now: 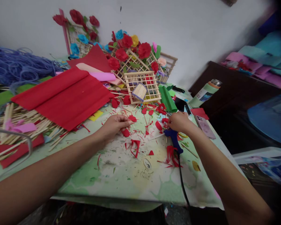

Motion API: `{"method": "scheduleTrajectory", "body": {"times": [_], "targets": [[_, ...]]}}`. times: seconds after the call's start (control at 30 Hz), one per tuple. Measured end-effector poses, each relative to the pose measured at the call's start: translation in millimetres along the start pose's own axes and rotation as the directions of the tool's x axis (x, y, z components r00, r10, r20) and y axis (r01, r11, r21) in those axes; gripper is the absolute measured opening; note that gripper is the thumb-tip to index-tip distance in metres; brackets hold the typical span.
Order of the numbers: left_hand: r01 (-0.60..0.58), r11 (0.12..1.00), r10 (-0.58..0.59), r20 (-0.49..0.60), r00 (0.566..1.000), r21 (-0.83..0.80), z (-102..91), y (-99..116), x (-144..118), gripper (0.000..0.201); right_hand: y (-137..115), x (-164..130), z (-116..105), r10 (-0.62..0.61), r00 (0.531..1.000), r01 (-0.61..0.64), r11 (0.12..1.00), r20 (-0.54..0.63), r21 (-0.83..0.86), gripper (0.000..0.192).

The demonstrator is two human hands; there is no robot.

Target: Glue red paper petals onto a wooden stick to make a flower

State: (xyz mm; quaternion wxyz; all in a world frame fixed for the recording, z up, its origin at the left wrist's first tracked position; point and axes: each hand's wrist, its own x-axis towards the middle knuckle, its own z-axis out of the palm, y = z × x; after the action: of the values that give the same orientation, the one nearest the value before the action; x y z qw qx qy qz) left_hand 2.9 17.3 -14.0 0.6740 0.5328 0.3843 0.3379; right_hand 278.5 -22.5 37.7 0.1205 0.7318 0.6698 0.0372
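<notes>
Table (121, 175): green-and-cream patterned cover, stained, littered with red paper offcuts. It fills the lower middle of the view.

Red sheets (65, 97): large folded crepe paper, lying left of centre, partly over a heap of sticks (25, 125) at the left edge. Blue yarn (16, 67) is piled behind them, far left.

Lattice frames (140, 64): wooden grids set with red, blue and yellow paper flowers, leaning against the wall at the back. A smaller bare grid (146, 87) lies in front, with a bundle of sticks on it. Green roll (166, 98) just right of that grid.

Left hand (114, 125): palm down on the table, centre. Fingers are curled together and pinch a red petal (132, 118) at the fingertips. A second red petal (125, 132) lies just below the hand, touching or nearly touching it; cannot tell which.

Right hand (179, 122): closed around the upper part of a blue glue gun (174, 139), right of centre. The gun's body points down toward the viewer, and its black cord (182, 181) runs off the near table edge. What the fingertips hold beyond the gun is not clear.

Phone (204, 126): flat near the right table edge, just beside the right wrist.

Loose red petals (158, 125) lie between the two hands.
</notes>
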Motion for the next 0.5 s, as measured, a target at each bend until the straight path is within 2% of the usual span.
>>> {"method": "scheduleTrajectory", "body": {"times": [0.1, 0.2, 0.27, 0.33, 0.4, 0.5], "targets": [[-0.025, 1.0, 0.025, -0.003, 1.0, 0.014, -1.4, 1, 1, 0.023, 0, 8, -4, -0.039, 0.998, 0.035, 0.996, 0.041, 0.086, 0.013], [-0.051, 0.999, 0.051, 0.001, 0.999, 0.011, -1.5, 2, 0, 0.024, -1, 8, -13, -0.048, 0.999, 0.045, 0.982, 0.011, 0.185, 0.022], [-0.057, 0.998, 0.057, 0.01, 0.998, 0.003, -1.0, 4, -1, 0.024, -5, 5, -19, -0.032, 0.999, 0.045, 0.93, -0.043, 0.364, 0.026], [-0.057, 0.998, 0.057, 0.012, 0.998, -0.007, -0.4, 6, -2, 0.024, -11, 2, -25, 0.021, 0.994, 0.05, 0.781, -0.105, 0.623, 0.027], [-0.058, 0.998, 0.059, 0.018, 0.998, -0.01, -0.1, 6, -3, 0.025, -20, -1, -31, 0.083, 0.985, 0.081, 0.564, -0.154, 0.822, 0.026], [-0.066, 0.998, 0.066, 0.027, 0.997, -0.005, -0.5, 6, -2, 0.025, -33, -4, -42, 0.14, 0.963, 0.166, 0.358, -0.228, 0.919, 0.026]]}}
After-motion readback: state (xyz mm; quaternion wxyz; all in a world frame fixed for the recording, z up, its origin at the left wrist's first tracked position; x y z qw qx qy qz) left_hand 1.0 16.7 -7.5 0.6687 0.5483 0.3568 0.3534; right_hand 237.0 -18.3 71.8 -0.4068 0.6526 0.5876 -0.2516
